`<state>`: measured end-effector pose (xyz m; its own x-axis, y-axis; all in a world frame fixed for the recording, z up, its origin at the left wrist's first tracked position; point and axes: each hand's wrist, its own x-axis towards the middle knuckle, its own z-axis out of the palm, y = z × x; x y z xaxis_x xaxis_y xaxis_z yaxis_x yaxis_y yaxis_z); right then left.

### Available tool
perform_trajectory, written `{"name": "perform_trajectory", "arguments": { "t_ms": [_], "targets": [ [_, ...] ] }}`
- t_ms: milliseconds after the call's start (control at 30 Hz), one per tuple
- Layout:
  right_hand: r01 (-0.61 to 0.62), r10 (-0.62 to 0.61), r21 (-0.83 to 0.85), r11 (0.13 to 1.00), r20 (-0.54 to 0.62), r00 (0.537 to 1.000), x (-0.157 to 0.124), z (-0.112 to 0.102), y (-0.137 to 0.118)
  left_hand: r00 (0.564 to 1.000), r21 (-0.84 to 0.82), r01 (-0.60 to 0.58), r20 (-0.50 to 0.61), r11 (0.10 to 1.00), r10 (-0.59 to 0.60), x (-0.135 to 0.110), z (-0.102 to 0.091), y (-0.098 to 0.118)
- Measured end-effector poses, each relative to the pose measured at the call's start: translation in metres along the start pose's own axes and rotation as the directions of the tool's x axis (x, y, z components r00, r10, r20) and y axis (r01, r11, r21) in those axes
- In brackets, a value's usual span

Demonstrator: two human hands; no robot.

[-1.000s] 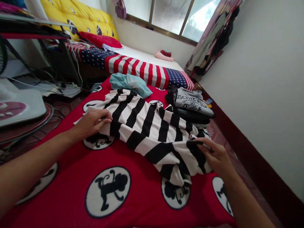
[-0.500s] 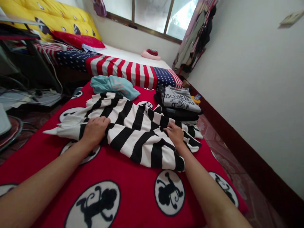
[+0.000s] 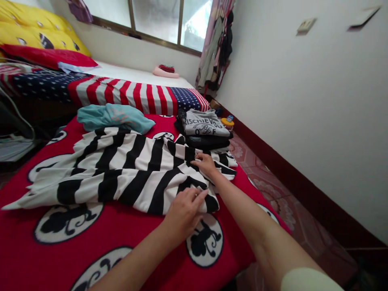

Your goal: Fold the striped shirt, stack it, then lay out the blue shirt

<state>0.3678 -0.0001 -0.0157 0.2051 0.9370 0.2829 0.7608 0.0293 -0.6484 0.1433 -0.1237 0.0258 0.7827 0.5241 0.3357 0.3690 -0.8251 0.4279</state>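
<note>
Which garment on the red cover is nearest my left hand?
The black-and-white striped garment; the teal garment and folded grey shirt lie farther off.

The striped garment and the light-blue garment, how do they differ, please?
The striped garment is black and white; the light-blue garment bears pinkish marks. The striped garment spreads wide; the light-blue garment lies bunched. Both lie on the red cover.
</note>
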Motion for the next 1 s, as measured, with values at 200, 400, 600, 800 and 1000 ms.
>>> {"name": "perform_trajectory", "arguments": {
  "t_ms": [200, 400, 600, 800, 1000],
  "targets": [
    [-0.042, 0.044, 0.071, 0.997, -0.025, 0.999, 0.006, 0.004, 0.004, 0.986, -0.063, -0.095, 0.13, 0.993, 0.103, -0.037, 0.017, 0.004],
    [-0.105, 0.11, 0.051, 0.993, -0.103, 0.989, 0.0, 0.004, -0.004, 0.997, -0.268, -0.077, -0.004, 0.96, 0.079, -0.055, -0.007, -0.007],
    [-0.074, 0.073, 0.002, 0.997, -0.184, 0.98, -0.013, 0.001, -0.022, 0.984, 0.248, 0.133, -0.149, 0.959, -0.098, -0.048, -0.02, -0.077],
    [0.091, -0.064, 0.06, 0.994, -0.348, 0.935, -0.085, -0.026, -0.057, 0.983, 0.404, 0.166, -0.14, 0.9, -0.118, -0.055, -0.006, -0.095],
    [-0.181, 0.184, -0.056, 0.982, 0.066, 0.981, -0.171, -0.049, -0.074, 0.978, 0.341, 0.183, -0.163, 0.922, -0.134, -0.054, -0.007, -0.089]
  ]
}}
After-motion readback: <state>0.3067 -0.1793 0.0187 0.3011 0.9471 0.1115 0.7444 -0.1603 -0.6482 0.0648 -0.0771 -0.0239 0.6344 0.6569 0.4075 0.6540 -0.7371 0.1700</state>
